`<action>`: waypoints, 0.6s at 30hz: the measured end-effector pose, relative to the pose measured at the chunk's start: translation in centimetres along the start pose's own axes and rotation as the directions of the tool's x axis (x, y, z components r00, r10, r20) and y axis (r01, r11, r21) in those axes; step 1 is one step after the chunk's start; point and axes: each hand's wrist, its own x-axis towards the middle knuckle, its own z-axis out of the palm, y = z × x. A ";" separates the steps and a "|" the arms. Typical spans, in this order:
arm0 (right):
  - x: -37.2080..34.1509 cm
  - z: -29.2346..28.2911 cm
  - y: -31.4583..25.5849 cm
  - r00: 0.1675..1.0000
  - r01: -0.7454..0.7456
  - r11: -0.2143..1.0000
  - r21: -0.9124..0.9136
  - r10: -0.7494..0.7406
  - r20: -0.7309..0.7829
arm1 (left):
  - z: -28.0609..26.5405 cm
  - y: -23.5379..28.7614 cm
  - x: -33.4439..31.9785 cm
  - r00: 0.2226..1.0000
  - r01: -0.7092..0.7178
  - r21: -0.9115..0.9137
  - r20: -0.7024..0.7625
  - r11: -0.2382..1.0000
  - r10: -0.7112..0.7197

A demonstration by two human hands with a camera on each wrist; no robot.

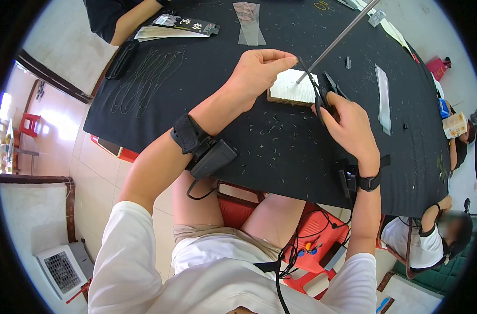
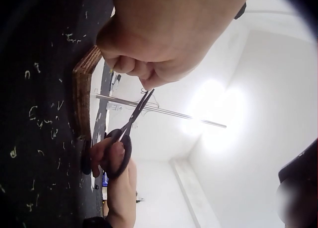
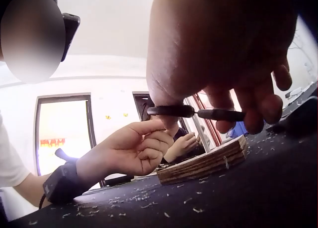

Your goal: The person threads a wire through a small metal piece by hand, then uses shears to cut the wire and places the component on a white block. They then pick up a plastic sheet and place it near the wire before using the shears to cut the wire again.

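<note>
My right hand (image 1: 353, 125) grips black-handled scissors (image 2: 130, 123), thumb and fingers in the loops. The blades point up toward my left hand (image 1: 259, 73), nearly closed on each other. Its thumb and forefinger pinch a fine thread (image 2: 144, 91), of which only a small dark loop shows by the scissor tips. Behind the scissors a thin metal rod (image 1: 343, 37) rises from a wooden block (image 3: 203, 164) with a white top and layered brown edges. The rod leans across the head view toward the top right.
Small thread clippings (image 1: 272, 138) litter the black tabletop (image 1: 196, 99). Looped thread (image 1: 144, 83) lies at left, near a black packet (image 1: 183, 25). A dark pointed tool (image 1: 335, 86) lies beyond my right hand, clear plastic strips (image 1: 383, 99) to the right. Other people sit around the table.
</note>
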 end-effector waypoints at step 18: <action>0.0 0.5 1.0 0.979 0.086 0.989 -0.124 -0.106 -0.172 | 0.1 0.1 0.0 0.999 0.017 -0.024 -0.040 1.000 -0.018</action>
